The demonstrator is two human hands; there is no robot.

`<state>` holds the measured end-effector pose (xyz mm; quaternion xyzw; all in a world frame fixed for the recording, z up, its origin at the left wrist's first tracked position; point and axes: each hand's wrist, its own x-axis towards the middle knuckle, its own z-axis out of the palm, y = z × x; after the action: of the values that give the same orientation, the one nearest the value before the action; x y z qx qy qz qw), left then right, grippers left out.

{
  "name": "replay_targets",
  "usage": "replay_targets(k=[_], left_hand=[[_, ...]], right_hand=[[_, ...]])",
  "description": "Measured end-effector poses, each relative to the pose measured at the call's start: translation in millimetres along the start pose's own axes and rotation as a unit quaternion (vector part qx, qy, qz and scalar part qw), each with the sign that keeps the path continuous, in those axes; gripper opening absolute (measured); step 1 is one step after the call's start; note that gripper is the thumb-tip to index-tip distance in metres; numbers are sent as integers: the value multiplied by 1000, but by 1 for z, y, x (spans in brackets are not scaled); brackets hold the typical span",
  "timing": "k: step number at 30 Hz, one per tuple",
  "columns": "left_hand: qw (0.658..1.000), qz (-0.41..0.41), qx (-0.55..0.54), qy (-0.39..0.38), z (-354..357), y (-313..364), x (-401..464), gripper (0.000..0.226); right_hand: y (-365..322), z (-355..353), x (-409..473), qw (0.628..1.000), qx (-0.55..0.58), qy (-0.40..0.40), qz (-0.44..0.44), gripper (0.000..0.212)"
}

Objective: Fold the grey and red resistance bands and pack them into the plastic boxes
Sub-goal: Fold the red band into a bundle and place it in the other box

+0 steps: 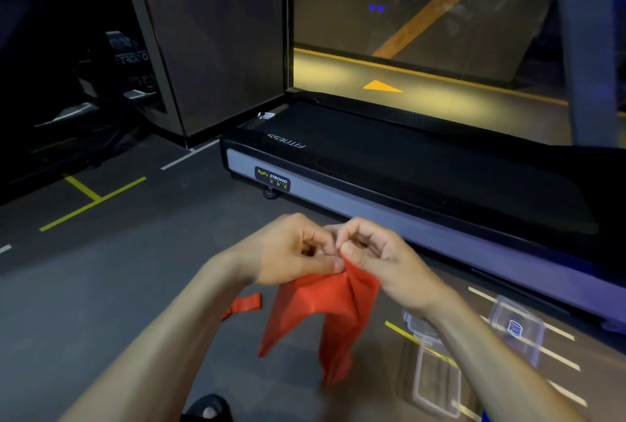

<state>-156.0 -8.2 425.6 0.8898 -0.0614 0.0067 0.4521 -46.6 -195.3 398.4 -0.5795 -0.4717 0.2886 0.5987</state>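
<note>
A red resistance band (pixel 321 313) hangs in folds below both hands in the middle of the view. My left hand (pixel 291 248) and my right hand (pixel 376 252) meet at its top edge, each pinching it with thumb and fingers. One end of the band (pixel 242 305) trails to the left above the floor. A clear plastic box (pixel 437 384) lies on the floor at the lower right, partly behind my right forearm. A second clear box (pixel 518 326) with a blue label stands further right. No grey band is visible.
A black treadmill (pixel 406 171) runs across the floor just beyond my hands. Yellow and white lines mark the dark floor (pixel 101 269). A glass wall stands behind the treadmill. A dark shoe (pixel 206 408) shows at the bottom edge.
</note>
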Motion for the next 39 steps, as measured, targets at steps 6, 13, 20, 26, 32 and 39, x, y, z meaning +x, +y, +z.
replay_targets(k=[6, 13, 20, 26, 32, 39], left_hand=[[993, 12, 104, 51, 2, 1, -1, 22], [999, -40, 23, 3, -2, -11, -2, 21], [997, -60, -37, -21, -13, -22, -9, 19], [996, -57, -70, -4, -13, -19, -8, 17], [993, -51, -102, 6, -13, -16, -9, 14], [994, -59, -95, 2, -11, -15, -8, 10]], right_hand=[[-1, -5, 2, 988, -151, 2, 8, 5], [-12, -11, 5, 974, -227, 1, -22, 7], [-18, -25, 3, 971, -236, 15, -28, 9], [-18, -29, 0, 972, -236, 18, -17, 9], [-17, -31, -2, 973, -227, 21, -16, 10], [-17, -31, -4, 974, -227, 24, -16, 10]])
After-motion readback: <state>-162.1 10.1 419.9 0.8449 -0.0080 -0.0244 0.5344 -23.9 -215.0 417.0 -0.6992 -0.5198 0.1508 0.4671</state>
